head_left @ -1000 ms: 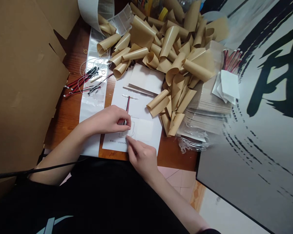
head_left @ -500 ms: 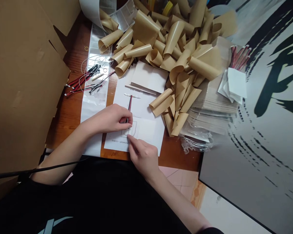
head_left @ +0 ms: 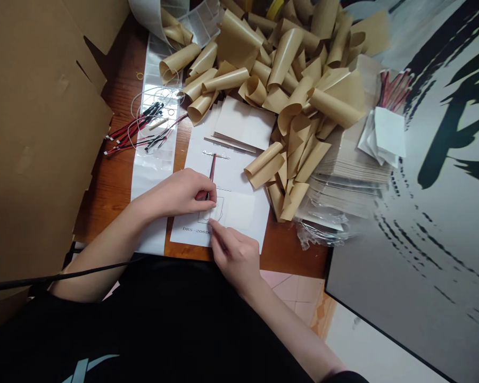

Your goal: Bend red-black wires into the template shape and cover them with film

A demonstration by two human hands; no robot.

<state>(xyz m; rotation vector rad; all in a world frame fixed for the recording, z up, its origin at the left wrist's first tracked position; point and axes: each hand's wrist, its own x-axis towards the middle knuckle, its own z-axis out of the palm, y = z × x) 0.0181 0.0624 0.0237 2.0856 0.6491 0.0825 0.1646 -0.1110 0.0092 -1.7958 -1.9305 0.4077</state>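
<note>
Head view. The left hand (head_left: 183, 192) pinches the lower end of a red-black wire (head_left: 213, 167), fingers closed on it. The wire lies on a white sheet (head_left: 243, 175) on the table (head_left: 115, 181), just above a drawn outline (head_left: 213, 209). The right hand (head_left: 235, 254) is loosely curled, with its fingertips (head_left: 215, 227) on the sheet below the outline; whether it grips anything cannot be told. Behind the sheet is a pile of paper curls (head_left: 287, 69), and to the left a wire bundle (head_left: 139, 130).

Soft even daylight, mild shadows, right edge blurred and warped.
</note>
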